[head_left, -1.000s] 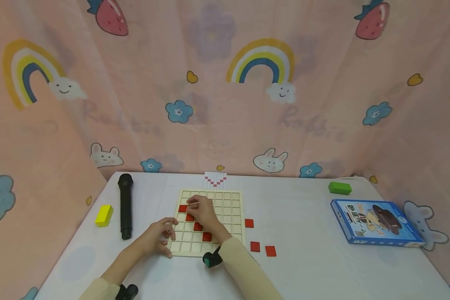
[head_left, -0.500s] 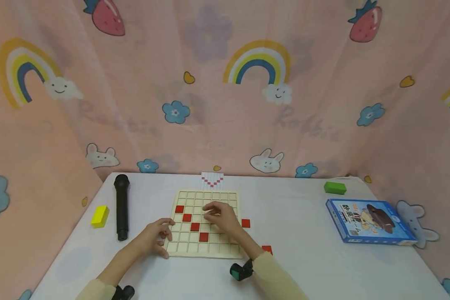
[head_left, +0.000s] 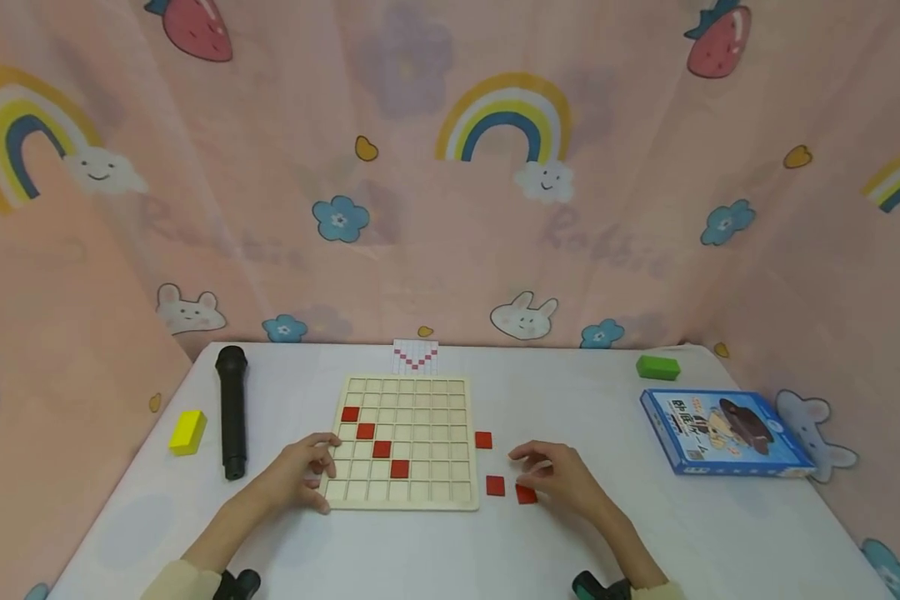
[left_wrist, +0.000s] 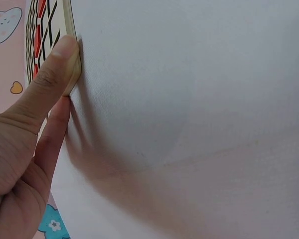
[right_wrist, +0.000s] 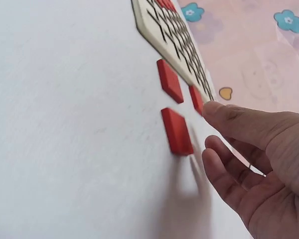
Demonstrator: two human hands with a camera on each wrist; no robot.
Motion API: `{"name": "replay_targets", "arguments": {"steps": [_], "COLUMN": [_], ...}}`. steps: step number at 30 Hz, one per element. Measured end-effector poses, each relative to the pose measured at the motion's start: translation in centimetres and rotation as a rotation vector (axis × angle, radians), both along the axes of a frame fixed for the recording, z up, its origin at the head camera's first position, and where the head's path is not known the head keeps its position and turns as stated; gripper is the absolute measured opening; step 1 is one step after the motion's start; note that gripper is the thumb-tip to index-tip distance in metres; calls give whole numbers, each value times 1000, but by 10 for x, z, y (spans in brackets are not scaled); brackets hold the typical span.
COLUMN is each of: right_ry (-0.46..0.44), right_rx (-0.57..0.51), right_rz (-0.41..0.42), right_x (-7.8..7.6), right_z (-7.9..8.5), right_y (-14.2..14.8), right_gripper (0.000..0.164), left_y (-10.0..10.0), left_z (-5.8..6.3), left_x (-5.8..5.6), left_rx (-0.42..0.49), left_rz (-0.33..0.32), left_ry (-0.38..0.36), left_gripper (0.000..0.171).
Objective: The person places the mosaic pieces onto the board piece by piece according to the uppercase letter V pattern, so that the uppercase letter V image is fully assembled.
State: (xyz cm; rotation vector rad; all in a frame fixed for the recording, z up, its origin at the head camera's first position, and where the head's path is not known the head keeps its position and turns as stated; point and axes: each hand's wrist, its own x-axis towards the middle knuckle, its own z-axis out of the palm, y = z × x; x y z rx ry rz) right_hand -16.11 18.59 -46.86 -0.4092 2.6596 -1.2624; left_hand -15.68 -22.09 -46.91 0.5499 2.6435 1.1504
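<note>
A cream grid board (head_left: 441,435) lies flat on the table, with several red square tiles (head_left: 400,469) set in a diagonal down its left half. My left hand (head_left: 294,477) holds the board's near-left corner; in the left wrist view the thumb (left_wrist: 57,62) lies against its edge. To the right of the board, my right hand (head_left: 562,479) hovers beside a loose red tile (head_left: 526,495), thumb and fingers apart with nothing between them. In the right wrist view this nearest tile (right_wrist: 176,132) sits just beyond the fingertips. Two more loose tiles, one near (head_left: 495,486) and one farther (head_left: 483,440), lie beside the board.
A card with a red V pattern (head_left: 416,357) lies behind the board. At left are a black microphone (head_left: 232,412) and a yellow block (head_left: 187,432). A blue game box (head_left: 727,433) and a green block (head_left: 657,367) lie at right. A patterned curtain (head_left: 435,258) hangs behind.
My right hand has moved from over the board's tiles rightward to the loose tiles beside it. My left hand stays at the board's corner. The head view has shifted slightly.
</note>
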Motion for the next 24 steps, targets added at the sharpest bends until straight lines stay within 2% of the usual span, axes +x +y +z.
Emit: {"name": "replay_targets", "arguments": {"steps": [4, 9, 17, 24], "right_ry": [-56, -80, -92, -104], "right_rx": [0, -39, -116, -179], "right_rz": [-17, -67, -174, -267], "right_x": [12, 20, 23, 21], "right_z": [-7, -15, -20, -18], "right_y": [17, 23, 23, 17], "right_gripper": [31, 30, 28, 28], "left_y": [0, 1, 2, 2], "left_z": [3, 3, 5, 4], "left_x": [1, 0, 1, 2], "left_rx": [-4, -16, -22, -30], "left_rz": [8, 45, 14, 12], "left_ry": [-9, -28, -3, -1], "left_gripper": [42, 42, 42, 42]}}
